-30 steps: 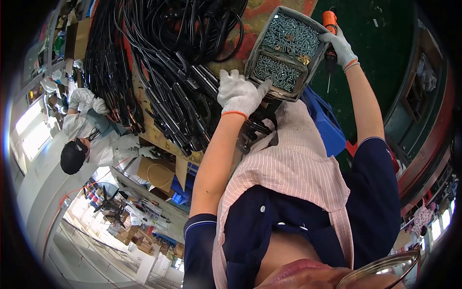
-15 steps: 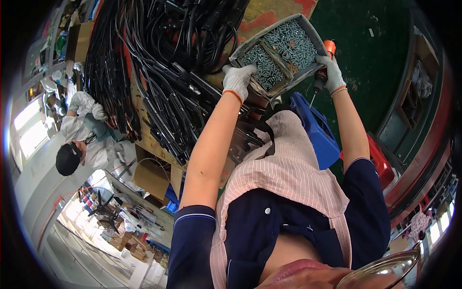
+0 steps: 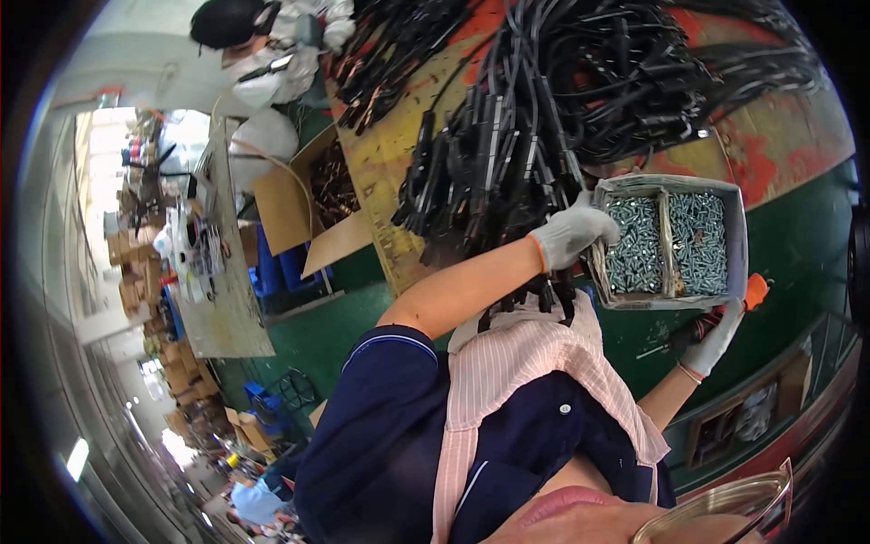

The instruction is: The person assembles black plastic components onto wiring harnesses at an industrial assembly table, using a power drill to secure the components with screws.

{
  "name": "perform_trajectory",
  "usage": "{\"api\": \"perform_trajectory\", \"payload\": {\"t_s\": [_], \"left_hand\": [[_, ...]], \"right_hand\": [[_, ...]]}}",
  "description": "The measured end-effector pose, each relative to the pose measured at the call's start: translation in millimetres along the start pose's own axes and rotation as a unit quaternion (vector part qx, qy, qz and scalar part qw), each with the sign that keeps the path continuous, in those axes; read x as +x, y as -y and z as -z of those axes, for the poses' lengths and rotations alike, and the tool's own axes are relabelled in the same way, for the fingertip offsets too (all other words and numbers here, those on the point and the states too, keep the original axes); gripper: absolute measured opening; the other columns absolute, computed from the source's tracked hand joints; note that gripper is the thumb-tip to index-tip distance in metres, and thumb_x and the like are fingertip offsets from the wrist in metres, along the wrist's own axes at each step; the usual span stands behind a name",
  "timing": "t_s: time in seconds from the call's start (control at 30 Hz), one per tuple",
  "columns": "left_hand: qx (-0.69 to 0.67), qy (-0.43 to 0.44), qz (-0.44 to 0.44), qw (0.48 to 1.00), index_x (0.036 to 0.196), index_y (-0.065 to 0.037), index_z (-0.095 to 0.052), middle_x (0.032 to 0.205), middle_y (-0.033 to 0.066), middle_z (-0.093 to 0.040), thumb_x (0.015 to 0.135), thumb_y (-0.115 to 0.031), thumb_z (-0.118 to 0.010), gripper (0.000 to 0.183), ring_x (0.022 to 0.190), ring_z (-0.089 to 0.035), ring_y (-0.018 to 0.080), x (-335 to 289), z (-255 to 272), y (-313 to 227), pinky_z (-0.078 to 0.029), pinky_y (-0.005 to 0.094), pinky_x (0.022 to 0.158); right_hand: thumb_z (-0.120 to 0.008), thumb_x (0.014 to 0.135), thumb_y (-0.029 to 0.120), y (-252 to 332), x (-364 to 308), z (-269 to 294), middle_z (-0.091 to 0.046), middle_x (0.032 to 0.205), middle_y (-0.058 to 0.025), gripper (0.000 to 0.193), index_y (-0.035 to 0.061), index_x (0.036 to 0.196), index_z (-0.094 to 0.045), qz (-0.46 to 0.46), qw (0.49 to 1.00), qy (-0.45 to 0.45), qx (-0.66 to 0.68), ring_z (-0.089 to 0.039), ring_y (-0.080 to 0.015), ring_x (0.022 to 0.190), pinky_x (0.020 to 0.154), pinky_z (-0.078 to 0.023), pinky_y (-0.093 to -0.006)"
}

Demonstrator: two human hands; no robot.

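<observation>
From where I stand in this workshop, a green floor (image 3: 787,249) runs beneath a large worktable (image 3: 382,172) whose yellow and red paint is scuffed and worn, with a plain grey bench (image 3: 237,322) standing apart at the left. Beyond that bench, cardboard boxes (image 3: 125,258) are piled in a long, cluttered row, and a pale wall (image 3: 136,45) rises at the upper left. Strong white light pours through a bright opening (image 3: 192,134), window or doorway I cannot tell, and a tube light (image 3: 78,460) glows at the lower left.
</observation>
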State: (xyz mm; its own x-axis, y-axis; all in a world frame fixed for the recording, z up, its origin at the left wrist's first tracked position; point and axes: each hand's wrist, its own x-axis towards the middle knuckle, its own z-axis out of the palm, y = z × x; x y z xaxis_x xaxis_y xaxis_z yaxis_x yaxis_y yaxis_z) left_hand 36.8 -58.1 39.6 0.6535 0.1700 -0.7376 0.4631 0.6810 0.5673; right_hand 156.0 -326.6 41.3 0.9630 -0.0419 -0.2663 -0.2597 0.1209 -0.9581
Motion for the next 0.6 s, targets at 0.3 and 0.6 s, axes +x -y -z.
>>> {"api": "perform_trajectory", "payload": {"t_s": [0.3, 0.6], "left_hand": [[-0.156, -0.066, -0.175, 0.970, 0.116, -0.008, -0.053, 0.088, 0.0038, -0.060, 0.072, -0.008, -0.073, 0.049, 0.074, -0.060, 0.0185, -169.4, 150.5, 42.8, -0.051, 0.0355, 0.064], [-0.275, -0.182, -0.264, 0.906, 0.098, 0.002, -0.059, 0.098, 0.0120, -0.061, 0.081, -0.007, -0.055, 0.020, 0.089, -0.064, 0.0295, -250.4, 333.5, 48.5, -0.055, 0.0438, 0.083]], "right_hand": [[-0.062, 0.095, 0.032, 17.1, -26.2, -55.8, -0.057, 0.079, -0.0062, 0.044, -0.0022, 0.121, -0.052, -0.127, 0.947, 0.173, 0.240, -0.050, -0.0122, 0.058, 0.053, -0.044, -0.0197], [-0.059, 0.097, 0.023, -33.2, -111.7, -46.3, -0.057, 0.077, -0.0062, 0.032, -0.0023, 0.116, -0.054, -0.092, 0.973, 0.076, 0.195, -0.052, -0.0117, 0.059, 0.051, -0.047, -0.0204]]}}
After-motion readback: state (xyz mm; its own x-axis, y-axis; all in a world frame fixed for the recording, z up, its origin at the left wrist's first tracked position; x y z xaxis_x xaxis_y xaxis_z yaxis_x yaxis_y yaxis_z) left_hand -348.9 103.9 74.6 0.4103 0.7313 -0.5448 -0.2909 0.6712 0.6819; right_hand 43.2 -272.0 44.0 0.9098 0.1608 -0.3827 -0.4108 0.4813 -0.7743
